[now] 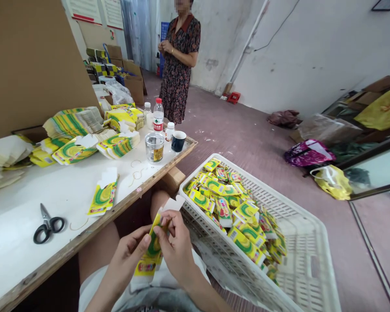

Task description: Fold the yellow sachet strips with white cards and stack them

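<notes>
Over my lap, a yellow and green printed carton (154,242) with white end flaps sits between my two hands. Its far end tilts up, with the flaps standing out beyond my fingers. My left hand (133,247) grips the carton's left side, thumb along the edge. On the right side, my right hand (175,242) pinches it near the upper end. Whether more than one carton is in my hands I cannot tell. A flat carton stack (104,195) with white flaps lies on the table close by. Black-handled scissors (47,225) rest to the left.
A white plastic crate (299,234) beside my right knee holds many small cartons (240,208). Along the white table (16,242) are bundled cartons (74,123), a bottle (158,117), a dark mug (178,141) and a clear container (154,148). Another person (180,65) stands beyond.
</notes>
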Motion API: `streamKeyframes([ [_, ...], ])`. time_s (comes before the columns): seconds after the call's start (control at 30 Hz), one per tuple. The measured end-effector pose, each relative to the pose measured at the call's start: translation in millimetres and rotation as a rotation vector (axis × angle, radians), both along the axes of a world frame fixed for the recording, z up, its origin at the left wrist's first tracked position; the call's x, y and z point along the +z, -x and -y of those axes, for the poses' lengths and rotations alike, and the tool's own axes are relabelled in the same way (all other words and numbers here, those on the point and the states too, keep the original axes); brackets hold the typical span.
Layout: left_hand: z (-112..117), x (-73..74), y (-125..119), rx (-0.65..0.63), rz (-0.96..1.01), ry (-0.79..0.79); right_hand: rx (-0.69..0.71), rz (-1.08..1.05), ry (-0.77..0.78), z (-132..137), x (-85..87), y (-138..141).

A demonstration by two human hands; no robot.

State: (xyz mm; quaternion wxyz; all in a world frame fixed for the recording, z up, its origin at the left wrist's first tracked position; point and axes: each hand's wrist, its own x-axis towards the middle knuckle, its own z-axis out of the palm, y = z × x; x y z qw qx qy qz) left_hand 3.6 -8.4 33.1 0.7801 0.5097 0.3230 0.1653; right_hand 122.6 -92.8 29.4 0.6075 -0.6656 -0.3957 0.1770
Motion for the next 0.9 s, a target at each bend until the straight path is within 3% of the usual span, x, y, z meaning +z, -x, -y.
streamKeyframes([
  [0.1,7,1.5,-4,0.026,-0.002,0.278,0.023,-0.003,-0.017,1,1.0,3],
  [0.23,10,-0.7,-12,0.014,0.079,0.38,-0.025,-0.006,-0.054,4,1.4,5],
  [0.33,7,-8.2,-15,0.086,0.125,0.325,-0.135,0.034,-0.04,5,-2.1,3],
  [0.43,2,-17.2,-15,0.164,0.09,0.192,-0.032,0.002,0.074,5,-9.0,-2],
  [0.63,-1,-20.0,-15,0.105,-0.003,-0.223,-0.042,-0.064,0.106,10,-15.3,-12],
  [0.77,-3,-13.1,-10,0.069,0.089,-0.192,0.02,-0.174,-0.015,14,-13.1,-17],
  [0.9,-8,-5.7,-3,-0.096,0.129,-0.083,0.152,-0.198,-0.027,17,-9.1,-25],
])
